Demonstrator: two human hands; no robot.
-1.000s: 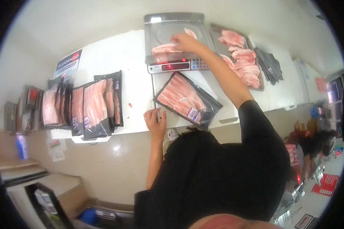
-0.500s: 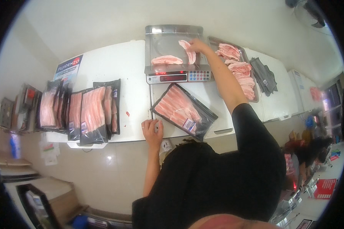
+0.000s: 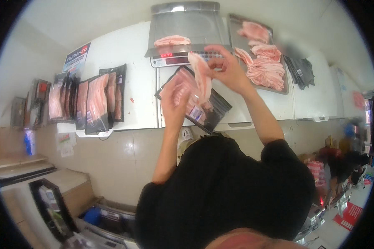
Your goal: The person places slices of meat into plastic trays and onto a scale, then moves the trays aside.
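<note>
My right hand (image 3: 230, 70) pinches a pale pink strip of sliced pork belly (image 3: 200, 72), which hangs between my hands in front of the scale. My left hand (image 3: 174, 101) is raised over a clear-fronted, black-backed bag of pork slices (image 3: 203, 118), its fingers extended and a little blurred. I cannot tell whether it touches the bag. Behind, on the steel pan of the digital scale (image 3: 187, 31), lies another pork slice (image 3: 172, 40).
Right of the scale, a metal tray (image 3: 239, 39) carries piles of pork slices (image 3: 266, 68). Flat black bags (image 3: 299, 70) lie beyond it. Filled packs (image 3: 97, 103) stand at the left of the white worktop (image 3: 141, 112). Other people work at the far right.
My right hand has lifted one slice off the scale pan and brought it nearer. My left hand has risen from the worktop edge to above the bag. The view has shifted.
</note>
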